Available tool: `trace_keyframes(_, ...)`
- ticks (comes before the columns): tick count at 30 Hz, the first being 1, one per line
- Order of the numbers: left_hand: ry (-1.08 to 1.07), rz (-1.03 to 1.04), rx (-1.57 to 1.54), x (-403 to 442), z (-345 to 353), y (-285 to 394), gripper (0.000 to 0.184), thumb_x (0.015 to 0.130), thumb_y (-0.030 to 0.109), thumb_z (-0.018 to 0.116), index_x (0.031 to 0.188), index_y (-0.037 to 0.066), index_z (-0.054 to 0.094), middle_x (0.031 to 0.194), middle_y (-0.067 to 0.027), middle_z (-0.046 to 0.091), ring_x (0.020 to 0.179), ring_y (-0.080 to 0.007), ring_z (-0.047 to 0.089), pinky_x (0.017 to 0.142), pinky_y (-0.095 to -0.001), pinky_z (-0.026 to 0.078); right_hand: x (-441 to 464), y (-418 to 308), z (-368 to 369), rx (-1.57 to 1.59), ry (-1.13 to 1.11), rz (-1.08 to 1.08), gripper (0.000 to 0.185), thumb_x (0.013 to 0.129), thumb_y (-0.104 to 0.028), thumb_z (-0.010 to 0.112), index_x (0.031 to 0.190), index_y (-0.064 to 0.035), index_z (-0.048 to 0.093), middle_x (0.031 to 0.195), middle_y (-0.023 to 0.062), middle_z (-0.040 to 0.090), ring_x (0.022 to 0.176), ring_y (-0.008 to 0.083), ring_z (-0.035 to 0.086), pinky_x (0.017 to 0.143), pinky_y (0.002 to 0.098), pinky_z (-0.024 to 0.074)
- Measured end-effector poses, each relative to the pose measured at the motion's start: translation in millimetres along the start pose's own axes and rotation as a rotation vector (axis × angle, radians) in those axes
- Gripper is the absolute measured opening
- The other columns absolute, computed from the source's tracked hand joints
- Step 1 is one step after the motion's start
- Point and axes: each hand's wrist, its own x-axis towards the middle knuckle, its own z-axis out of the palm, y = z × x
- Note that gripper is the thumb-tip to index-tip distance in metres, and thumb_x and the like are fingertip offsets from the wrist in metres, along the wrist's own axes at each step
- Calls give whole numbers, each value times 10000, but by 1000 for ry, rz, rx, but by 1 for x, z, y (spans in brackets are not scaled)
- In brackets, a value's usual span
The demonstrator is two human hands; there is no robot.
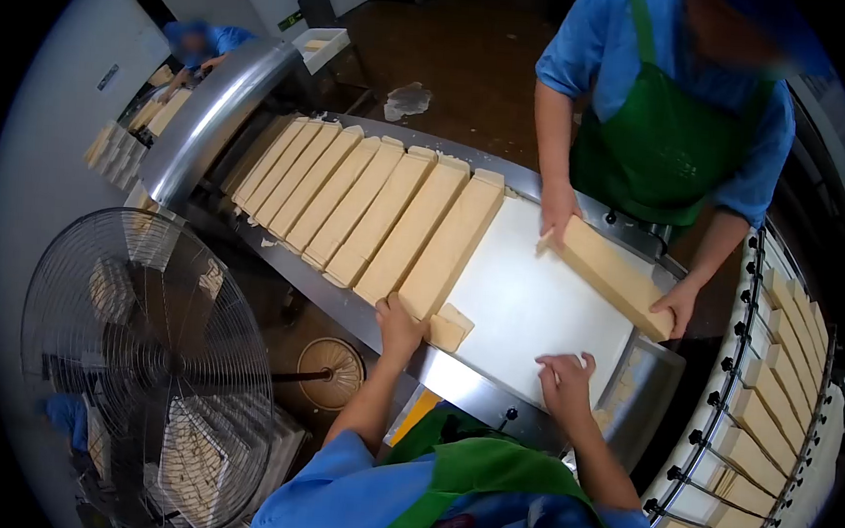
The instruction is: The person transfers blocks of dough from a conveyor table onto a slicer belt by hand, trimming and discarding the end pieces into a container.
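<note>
My left hand is at the near end of a long pale yellow slab, its fingers curled against the end. Beside it, small trimmed pieces lie on the belt's near edge. Over the white belt, my right hand holds nothing, fingers bent and apart. Several more slabs lie side by side on the belt to the left. Across from me, a co-worker's two hands hold another slab by its ends, above the right part of the belt.
A metal hood covers the belt's far left end. A large wire-cage fan stands at my left. To the right, a curved rack holds several slabs. Another person works at the back left.
</note>
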Motion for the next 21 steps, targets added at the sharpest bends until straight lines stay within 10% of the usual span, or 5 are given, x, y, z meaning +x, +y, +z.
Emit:
trace_keyframes(4, -87, 33, 94, 5, -6, 0, 816, 669, 226, 789, 1285, -63, 339, 1204, -287, 419, 1117, -452, 418, 979, -458, 374, 77, 12, 59, -56, -69, -28, 175, 818, -109, 551, 944, -98, 672, 834, 70, 649, 914, 226, 587, 966, 473, 284)
trace_keyframes(8, -161, 66, 283, 9, -12, 2, 928, 690, 416, 761, 1339, -56, 295, 1150, -262, 486, 1074, -431, 495, 909, -453, 448, 159, 25, 122, -294, -92, 60, 558, 831, -267, 604, 1307, -12, 462, 1369, 212, 388, 1215, 362, 400, 1002, 487, 293)
trace_keyframes(21, -364, 70, 411, 21, -17, 11, 1001, 711, 522, 717, 1371, -53, 233, 1088, -214, 495, 846, -346, 640, 652, -422, 558, 330, -38, 157, -383, -354, 497, 845, 805, -605, 542, 1447, -128, 272, 1402, 129, 337, 1199, 327, 463, 926, 451, 438)
